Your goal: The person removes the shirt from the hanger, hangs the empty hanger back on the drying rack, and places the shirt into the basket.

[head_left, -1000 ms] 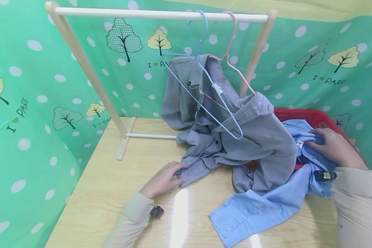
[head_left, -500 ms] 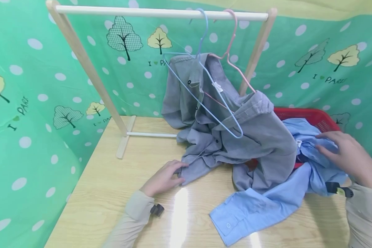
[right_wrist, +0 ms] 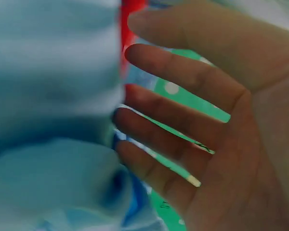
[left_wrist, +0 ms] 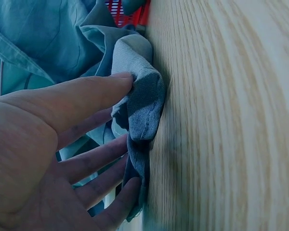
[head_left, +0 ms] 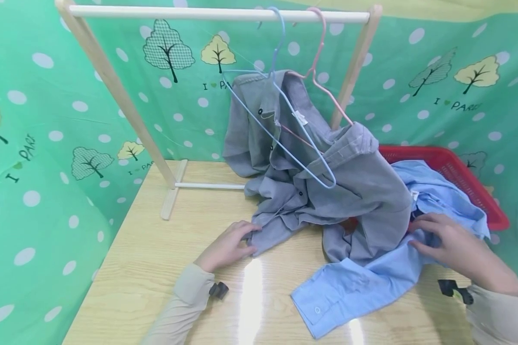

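A grey shirt (head_left: 362,187) hangs askew on a pink hanger (head_left: 330,98), its lower part lying on the table. A blue hanger (head_left: 285,143) hangs in front of it. My left hand (head_left: 226,247) rests by the end of a grey sleeve; in the left wrist view the thumb touches the cloth (left_wrist: 142,101) and the fingers lie loosely along it. My right hand (head_left: 453,247) is over a light blue shirt (head_left: 358,287), which spills from the red basket (head_left: 496,213) onto the table. Its fingers are spread and loosely bent in the right wrist view.
The wooden rack (head_left: 116,91) carries both hangers on its white rail (head_left: 177,13). It stands on a wooden table (head_left: 155,268). A green patterned cloth (head_left: 30,167) surrounds the table at the back and left.
My right hand has let go of the blue shirt in the basket, moved right, then come lower and left over the shirt. My left hand has stayed at the grey sleeve.
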`<state>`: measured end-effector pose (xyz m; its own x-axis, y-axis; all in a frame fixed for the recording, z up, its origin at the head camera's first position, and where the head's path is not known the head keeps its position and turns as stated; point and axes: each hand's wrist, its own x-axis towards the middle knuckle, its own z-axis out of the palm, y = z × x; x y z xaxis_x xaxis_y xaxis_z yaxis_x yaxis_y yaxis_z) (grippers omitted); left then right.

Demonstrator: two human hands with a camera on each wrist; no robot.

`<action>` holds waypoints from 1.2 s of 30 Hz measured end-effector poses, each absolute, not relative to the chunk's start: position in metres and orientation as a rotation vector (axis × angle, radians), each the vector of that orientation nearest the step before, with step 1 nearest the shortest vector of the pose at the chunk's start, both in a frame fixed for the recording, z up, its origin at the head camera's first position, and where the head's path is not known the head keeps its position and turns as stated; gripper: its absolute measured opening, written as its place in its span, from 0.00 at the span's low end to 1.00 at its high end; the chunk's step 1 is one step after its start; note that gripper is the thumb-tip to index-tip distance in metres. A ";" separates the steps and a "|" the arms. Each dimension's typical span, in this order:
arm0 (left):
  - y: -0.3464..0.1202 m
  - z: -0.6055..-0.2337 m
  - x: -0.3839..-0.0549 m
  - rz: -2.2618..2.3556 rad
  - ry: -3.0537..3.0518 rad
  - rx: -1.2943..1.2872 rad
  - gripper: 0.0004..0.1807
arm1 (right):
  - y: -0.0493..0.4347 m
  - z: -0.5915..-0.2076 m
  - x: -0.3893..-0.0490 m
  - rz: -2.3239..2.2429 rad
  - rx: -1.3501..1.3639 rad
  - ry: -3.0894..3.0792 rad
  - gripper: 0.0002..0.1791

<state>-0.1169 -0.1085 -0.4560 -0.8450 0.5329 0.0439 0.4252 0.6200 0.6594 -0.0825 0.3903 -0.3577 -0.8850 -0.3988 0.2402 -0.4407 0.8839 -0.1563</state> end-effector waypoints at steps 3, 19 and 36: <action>-0.109 -0.454 -0.116 1.044 2.685 0.790 0.30 | 0.384 -0.365 -0.081 0.338 0.701 -2.799 0.22; -0.113 -0.452 -0.117 1.030 2.686 0.782 0.31 | 0.342 -0.393 -0.074 0.345 0.763 -3.054 0.26; -0.110 -0.457 -0.116 1.045 2.667 0.786 0.32 | 0.328 -0.425 -0.073 0.375 0.571 -3.319 0.50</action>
